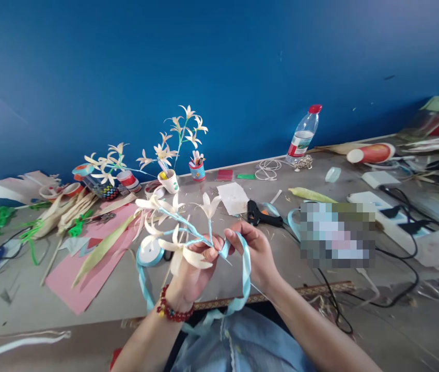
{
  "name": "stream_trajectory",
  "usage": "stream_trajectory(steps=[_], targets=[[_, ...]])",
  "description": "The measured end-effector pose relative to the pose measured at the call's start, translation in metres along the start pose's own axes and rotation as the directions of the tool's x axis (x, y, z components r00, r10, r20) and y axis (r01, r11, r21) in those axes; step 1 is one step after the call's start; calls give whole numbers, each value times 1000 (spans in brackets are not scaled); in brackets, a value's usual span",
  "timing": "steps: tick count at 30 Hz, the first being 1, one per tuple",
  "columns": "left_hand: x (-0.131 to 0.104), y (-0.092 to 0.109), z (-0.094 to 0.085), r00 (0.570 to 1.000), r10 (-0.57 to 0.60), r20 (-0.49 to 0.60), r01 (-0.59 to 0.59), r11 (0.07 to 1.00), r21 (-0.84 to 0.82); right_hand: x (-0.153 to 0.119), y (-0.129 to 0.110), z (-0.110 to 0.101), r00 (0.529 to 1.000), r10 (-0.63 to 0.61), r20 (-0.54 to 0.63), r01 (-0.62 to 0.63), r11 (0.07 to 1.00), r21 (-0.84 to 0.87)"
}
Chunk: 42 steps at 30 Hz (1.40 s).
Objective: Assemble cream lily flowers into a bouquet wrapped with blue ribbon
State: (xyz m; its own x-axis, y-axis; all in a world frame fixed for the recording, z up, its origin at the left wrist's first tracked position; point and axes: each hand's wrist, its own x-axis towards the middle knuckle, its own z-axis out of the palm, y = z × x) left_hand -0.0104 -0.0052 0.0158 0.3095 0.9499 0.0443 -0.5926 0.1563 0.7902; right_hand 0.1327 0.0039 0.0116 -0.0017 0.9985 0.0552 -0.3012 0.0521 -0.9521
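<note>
Between the thumb and fingers of my left hand (196, 268) is the stem of an artificial flower branch (188, 227), with several cream flowers and light-blue wrapped stems. My right hand (256, 253) pinches a light-blue ribbon (246, 266) against the base of that stem, close to my left fingertips. From there the ribbon loops down in front of my body and back up on the left. A ribbon spool (150, 251) lies on the table behind my left hand. Beyond my right hand rests a black glue gun (262, 214).
Finished-looking flower branches stand in a white cup (169, 182) and lie near a red-white tub (128, 181). Pink paper (83, 279) and dried husks spread on the left. A water bottle (302, 137), power strip (382, 212) and black cables occupy the right. One patch there is pixelated.
</note>
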Motion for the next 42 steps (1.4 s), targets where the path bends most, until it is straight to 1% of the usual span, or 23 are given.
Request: stream_trajectory(steps=[2, 5, 7, 9, 12, 15, 19, 22, 24, 26, 27, 30, 32, 33, 35, 36, 38, 39, 41, 42], targets=[[-1, -1, -2, 999, 10, -35, -10, 1000, 17, -1, 1, 0, 1000, -21, 9, 22, 999, -42], [-1, -2, -1, 996, 55, -67, -53, 998, 31, -2, 5, 3, 999, -25, 38, 26, 999, -25], [-1, -1, 1, 992, 88, -87, -85, 996, 32, -3, 10, 7, 998, 11, 57, -12, 1000, 23], [0, 0, 4, 991, 97, -96, -95, 995, 30, -5, 15, 12, 995, 71, 70, -77, 993, 91], [3, -1, 5, 991, 98, -89, -95, 995, 33, -9, 22, 20, 982, 175, 72, -186, 964, 191], [5, -3, 3, 989, 104, -101, -98, 993, 61, -13, 27, 25, 965, 250, 78, -262, 929, 262], [7, -5, 0, 984, 118, -132, -109, 991, 77, -17, 29, 27, 953, 282, 114, -304, 902, 306], [7, -4, -1, 988, 109, -106, -101, 992, 76, -18, 27, 27, 951, 276, 142, -307, 902, 303], [6, -3, 0, 988, 120, -100, -113, 991, 73, -18, 26, 26, 946, 284, 157, -322, 887, 331], [7, -2, 1, 980, 158, -123, -150, 986, 67, -16, 27, 26, 928, 333, 171, -374, 837, 399], [7, -1, 1, 975, 177, -136, -169, 983, 66, -15, 28, 26, 907, 374, 192, -420, 795, 437], [8, 1, 2, 956, 237, -171, -234, 971, 37, -14, 37, 23, 827, 508, 240, -544, 619, 566], [10, 4, 0, 934, 291, -209, -297, 955, 0, -20, 45, 18, 793, 564, 230, -554, 511, 658], [10, 6, -2, 920, 315, -235, -327, 945, -13, -24, 50, 15, 783, 580, 223, -547, 473, 691], [12, 13, -6, 898, 336, -283, -354, 935, -14, -35, 58, 5, 767, 582, 271, -578, 443, 685], [12, 16, -9, 890, 339, -305, -358, 934, -8, -41, 61, 0, 759, 572, 310, -609, 457, 648], [14, 24, -15, 877, 345, -335, -364, 931, 6, -51, 62, -15, 746, 542, 386, -659, 520, 544], [14, 27, -19, 870, 352, -345, -369, 929, 15, -55, 59, -23, 750, 537, 386, -659, 555, 508], [15, 33, -24, 861, 360, -359, -373, 927, 36, -61, 50, -41, 793, 518, 319, -609, 667, 430], [15, 35, -26, 858, 362, -365, -373, 927, 42, -63, 45, -51, 829, 484, 281, -558, 752, 350]])
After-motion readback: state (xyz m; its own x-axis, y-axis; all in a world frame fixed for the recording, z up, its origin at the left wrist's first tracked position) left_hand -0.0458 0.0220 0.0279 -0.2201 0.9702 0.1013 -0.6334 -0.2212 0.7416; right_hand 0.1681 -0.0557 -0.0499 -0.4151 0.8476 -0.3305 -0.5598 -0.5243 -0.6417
